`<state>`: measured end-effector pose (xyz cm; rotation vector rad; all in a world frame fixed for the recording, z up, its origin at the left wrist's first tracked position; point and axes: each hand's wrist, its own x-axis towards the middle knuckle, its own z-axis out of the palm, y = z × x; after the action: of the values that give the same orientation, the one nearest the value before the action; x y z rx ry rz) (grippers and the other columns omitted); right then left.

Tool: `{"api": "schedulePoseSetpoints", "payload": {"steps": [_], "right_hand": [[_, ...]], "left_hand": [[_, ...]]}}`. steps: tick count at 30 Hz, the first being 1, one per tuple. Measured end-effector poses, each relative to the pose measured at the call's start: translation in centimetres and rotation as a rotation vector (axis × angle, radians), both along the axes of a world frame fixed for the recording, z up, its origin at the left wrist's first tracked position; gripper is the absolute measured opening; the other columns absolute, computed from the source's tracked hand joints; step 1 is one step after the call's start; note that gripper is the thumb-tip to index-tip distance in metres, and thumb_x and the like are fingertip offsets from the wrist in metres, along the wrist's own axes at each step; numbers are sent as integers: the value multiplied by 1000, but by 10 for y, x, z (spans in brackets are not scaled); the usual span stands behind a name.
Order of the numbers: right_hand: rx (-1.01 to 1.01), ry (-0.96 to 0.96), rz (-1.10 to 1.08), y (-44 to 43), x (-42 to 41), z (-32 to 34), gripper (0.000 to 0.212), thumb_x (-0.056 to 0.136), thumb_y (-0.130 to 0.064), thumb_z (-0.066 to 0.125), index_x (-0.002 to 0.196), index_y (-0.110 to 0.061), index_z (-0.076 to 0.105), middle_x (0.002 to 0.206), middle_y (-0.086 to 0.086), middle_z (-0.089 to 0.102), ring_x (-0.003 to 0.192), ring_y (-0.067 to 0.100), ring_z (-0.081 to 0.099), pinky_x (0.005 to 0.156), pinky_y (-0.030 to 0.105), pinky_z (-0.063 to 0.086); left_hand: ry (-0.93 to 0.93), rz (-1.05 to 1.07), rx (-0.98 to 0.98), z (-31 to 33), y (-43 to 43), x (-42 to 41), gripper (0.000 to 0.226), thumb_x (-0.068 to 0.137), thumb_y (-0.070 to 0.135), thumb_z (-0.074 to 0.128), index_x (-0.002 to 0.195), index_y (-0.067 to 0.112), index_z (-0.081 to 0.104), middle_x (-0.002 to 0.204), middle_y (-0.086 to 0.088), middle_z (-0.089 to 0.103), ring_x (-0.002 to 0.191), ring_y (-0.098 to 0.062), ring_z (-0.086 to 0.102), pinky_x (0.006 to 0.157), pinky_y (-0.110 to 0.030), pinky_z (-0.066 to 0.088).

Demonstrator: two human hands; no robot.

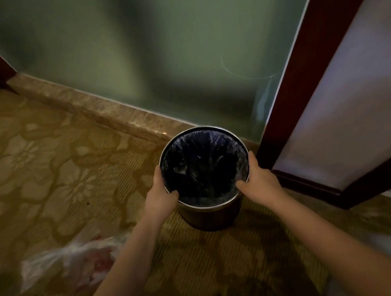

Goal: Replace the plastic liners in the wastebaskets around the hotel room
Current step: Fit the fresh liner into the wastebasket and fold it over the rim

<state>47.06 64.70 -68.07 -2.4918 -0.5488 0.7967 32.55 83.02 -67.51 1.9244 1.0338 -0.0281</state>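
Wastebasket (212, 217) sits low over the patterned carpet (40, 171); from my feed I cannot tell whether its base touches. Both hands grasp its metal rim. The left hand (161, 198) takes the left side, fingers (158, 176) curled down the outside and thumb hooked over the near edge. The right hand (260, 178) mirrors it on the right side. I see a clear plastic liner (205, 166) filling the inside, between the two hands. Left of the wastebasket and nearer to me, a crumpled plastic bag (72, 262) lies apart on the carpet. Just behind the wastebasket runs a stone sill (97, 109), and a dark wooden frame (293, 82) stands close on its right.
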Motion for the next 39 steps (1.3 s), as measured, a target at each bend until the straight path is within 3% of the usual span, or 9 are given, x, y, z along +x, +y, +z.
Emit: {"api": "schedulePoseSetpoints", "payload": {"steps": [5,8,12,16,19,23,27,32,39], "right_hand": [[-9,-8,8,-2,1,-4,94,91,-34,58,154,-25,-10,98,2,66,73,17,65,60,32,54],[-113,-99,55,0,1,-2,89,92,-40,54,154,-20,-6,86,1,63,68,18,63,50,30,47],[-145,-407,59,2,0,9,50,93,-44,47,135,-17,43,79,-2,60,70,20,59,50,27,41],[-14,-483,125,22,-13,29,35,94,-36,46,122,-19,58,85,1,68,82,26,65,60,30,45],[114,-421,265,51,-36,33,34,93,-35,48,122,-23,60,88,-1,70,89,24,66,68,32,47],[262,-299,463,101,-81,42,31,95,-31,52,123,-21,60,83,-4,67,80,17,63,68,33,51],[169,-131,713,154,-125,36,35,95,-29,55,128,-19,57,82,-6,62,77,16,60,66,33,51],[38,1,855,208,-180,9,49,94,-34,57,140,-20,47,125,5,61,112,24,58,94,39,50],[-111,-110,936,245,-239,-34,68,86,-39,62,145,-21,33,143,9,46,130,32,43,105,42,40]], "left_hand": [[61,-52,74,-8,2,0,85,94,16,53,153,22,-7,124,-8,60,77,-8,55,60,-23,45],[105,-62,123,-9,3,2,85,95,20,52,152,21,-10,117,-10,62,76,-14,59,66,-33,52],[46,-48,35,-16,4,0,85,94,28,55,153,25,-6,138,-3,50,115,-25,56,85,-32,47],[12,58,33,-10,6,-7,84,90,41,57,153,18,8,157,-6,20,143,-25,23,113,-41,28],[0,75,161,12,15,-17,74,90,39,59,149,10,25,154,-11,26,141,-24,25,112,-37,26],[3,107,274,43,58,-60,46,92,35,58,132,14,52,126,-6,55,114,-19,52,85,-25,36],[16,207,249,48,105,-119,38,91,32,59,122,11,60,121,-6,62,113,-22,56,92,-32,45],[247,152,172,25,150,-186,57,87,35,66,136,11,49,140,-11,48,125,-27,47,102,-36,41],[662,-236,144,-38,172,-248,100,67,56,77,148,23,26,151,-7,33,138,-28,31,112,-43,29]]}}
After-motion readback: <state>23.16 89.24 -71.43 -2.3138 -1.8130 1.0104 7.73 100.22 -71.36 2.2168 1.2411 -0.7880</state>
